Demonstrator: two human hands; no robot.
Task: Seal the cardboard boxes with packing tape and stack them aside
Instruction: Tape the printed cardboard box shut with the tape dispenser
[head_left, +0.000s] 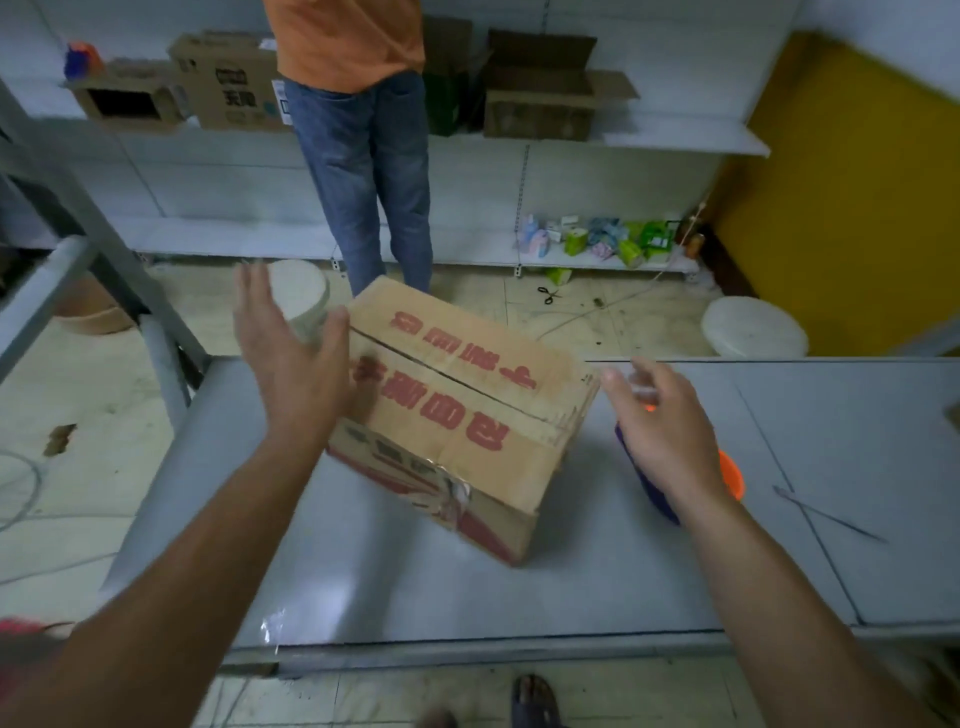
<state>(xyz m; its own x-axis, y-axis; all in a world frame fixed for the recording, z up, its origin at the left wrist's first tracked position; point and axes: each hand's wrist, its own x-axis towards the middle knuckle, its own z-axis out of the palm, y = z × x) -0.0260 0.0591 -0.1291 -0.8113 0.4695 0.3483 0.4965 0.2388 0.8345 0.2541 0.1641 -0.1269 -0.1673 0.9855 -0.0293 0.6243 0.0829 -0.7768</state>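
Evidently mid-sealing: the tan, red-lettered cardboard box (457, 410) sits skewed on the grey metal worktop (415, 587) (its 2 top flaps look untaped). The left hand (291, 358), grip open, hovers at the box's left side. The right hand (665, 431) grips a purple-and-orange tape dispenser (730, 480). Next: tape along the seam.

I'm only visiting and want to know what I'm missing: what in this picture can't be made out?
Head view only:
- Purple and orange tool: mostly hidden under the right hand; blur hides whether the hand's grip is on it.
- Box: contents hidden by shut flaps; left hand covers some print.
- Standing person: cut off by the top edge.
- Shelf packets: too small and blurred to read.
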